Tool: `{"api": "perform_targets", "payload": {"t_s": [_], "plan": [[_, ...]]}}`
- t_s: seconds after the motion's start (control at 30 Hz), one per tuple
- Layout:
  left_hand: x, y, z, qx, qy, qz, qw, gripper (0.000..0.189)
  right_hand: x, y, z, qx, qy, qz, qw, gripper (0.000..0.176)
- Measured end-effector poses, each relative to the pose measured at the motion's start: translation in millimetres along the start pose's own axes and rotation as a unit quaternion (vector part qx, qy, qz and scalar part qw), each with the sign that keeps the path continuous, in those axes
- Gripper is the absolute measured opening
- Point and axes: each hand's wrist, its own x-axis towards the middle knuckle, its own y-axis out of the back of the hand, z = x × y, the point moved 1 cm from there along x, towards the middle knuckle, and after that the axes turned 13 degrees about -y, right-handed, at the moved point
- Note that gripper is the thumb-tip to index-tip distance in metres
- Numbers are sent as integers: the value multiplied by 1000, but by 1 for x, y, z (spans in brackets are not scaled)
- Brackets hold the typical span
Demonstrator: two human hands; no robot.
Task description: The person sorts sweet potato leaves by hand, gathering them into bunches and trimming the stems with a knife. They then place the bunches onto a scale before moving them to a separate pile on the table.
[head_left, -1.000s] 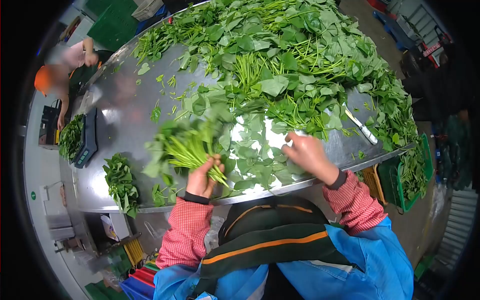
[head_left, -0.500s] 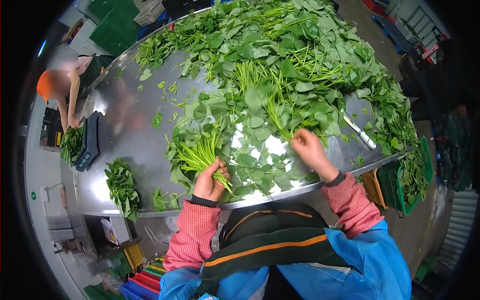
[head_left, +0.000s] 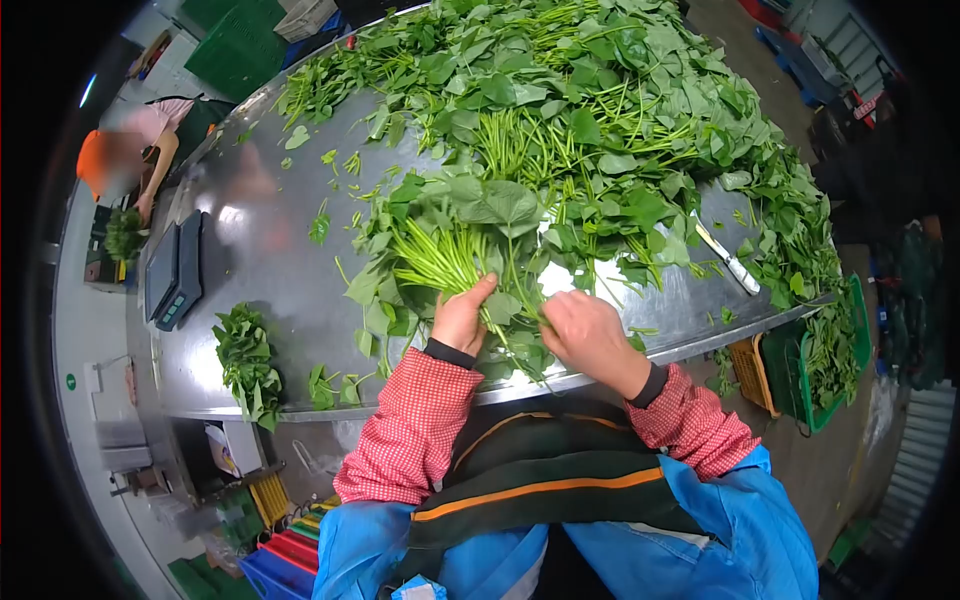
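Here, holding a bunch of leafy green stems (head_left: 435,256) over the near edge of the shiny grey metal desk (head_left: 295,265), with the left hand (head_left: 462,318) closed around it; curling the right hand (head_left: 590,335) nearly shut just beside, impossible to tell on what. Lying beyond: a large leafy green heap (head_left: 610,110); rightward, a white-handled knife (head_left: 727,257).

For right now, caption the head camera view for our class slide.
Left hand gripping a bunch of leafy stems, right hand close beside it, at a metal table.
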Motion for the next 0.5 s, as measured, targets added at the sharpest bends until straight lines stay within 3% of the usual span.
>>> {"api": "perform_targets", "payload": {"t_s": [0.27, 0.37, 0.5], "plan": [[-12, 5, 1, -80, -18, -1, 997, 21, 10, -22, 0, 14, -46, 7, 999, 12], [-20, 5, 5, -155, -35, 4, 987, 20, 21, -25, -8, 76, -247, -8, 966, 11], [-37, -15, 20, -155, -144, 17, 977, 16, 34, -42, -8, 304, -370, -13, 878, 17]]}}
